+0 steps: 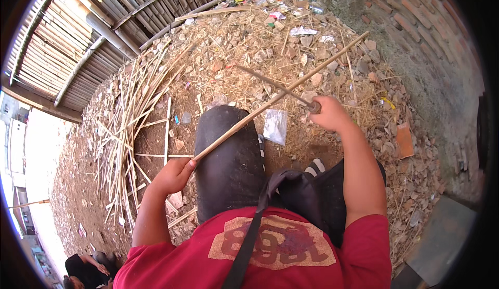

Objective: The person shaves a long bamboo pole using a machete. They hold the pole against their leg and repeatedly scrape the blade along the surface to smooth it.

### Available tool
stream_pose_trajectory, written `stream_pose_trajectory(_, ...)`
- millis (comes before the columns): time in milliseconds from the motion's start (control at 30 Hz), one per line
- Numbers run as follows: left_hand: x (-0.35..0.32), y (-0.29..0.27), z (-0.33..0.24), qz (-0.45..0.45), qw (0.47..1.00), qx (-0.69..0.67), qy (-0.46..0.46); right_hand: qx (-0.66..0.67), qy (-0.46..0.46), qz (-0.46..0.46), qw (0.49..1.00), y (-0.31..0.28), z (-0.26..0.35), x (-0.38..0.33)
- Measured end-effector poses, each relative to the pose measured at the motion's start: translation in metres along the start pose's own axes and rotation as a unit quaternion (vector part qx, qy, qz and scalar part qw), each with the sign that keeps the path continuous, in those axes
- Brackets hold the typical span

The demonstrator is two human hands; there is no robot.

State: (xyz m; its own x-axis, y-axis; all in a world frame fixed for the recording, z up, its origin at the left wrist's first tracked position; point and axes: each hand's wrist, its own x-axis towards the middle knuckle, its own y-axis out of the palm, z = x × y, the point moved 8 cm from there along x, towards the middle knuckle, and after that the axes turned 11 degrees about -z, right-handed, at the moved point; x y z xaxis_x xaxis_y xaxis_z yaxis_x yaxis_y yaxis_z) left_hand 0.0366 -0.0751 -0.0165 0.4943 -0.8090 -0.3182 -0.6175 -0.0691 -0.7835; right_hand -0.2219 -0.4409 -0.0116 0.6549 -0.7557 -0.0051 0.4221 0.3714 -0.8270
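One strap [249, 240], knife [264, 78], and held stick [260, 112]

Stick [260, 111] looks smooth matt wood from where I'm standing, knife [266, 79] blade dull metal, trousers [223, 174] dusty matt cloth, bag [275, 126] glossy plastic, wall [405, 21] rough brick.

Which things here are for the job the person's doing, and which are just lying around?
For the job:
- long pale stick, gripped by the left hand
- long-bladed knife, in the right hand, crossing the stick
- pile of pale strips, probably

Just lying about, it seems:
- clear-white plastic packet
- orange block
- yellow scrap
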Motion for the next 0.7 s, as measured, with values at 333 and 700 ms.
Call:
stream_pose_trajectory(333,0.007,-0.001,0.005,0.002,1.0,0.008,0.003,-0.041,0.044,0.046,0.997,0.028,0.01,0.008)
stream_pose_trajectory(700,0.005,-0.01,-0.01,0.013,0.998,0.051,-0.019,0.004,0.072,0.052,0.996,0.032,-0.012,0.016)
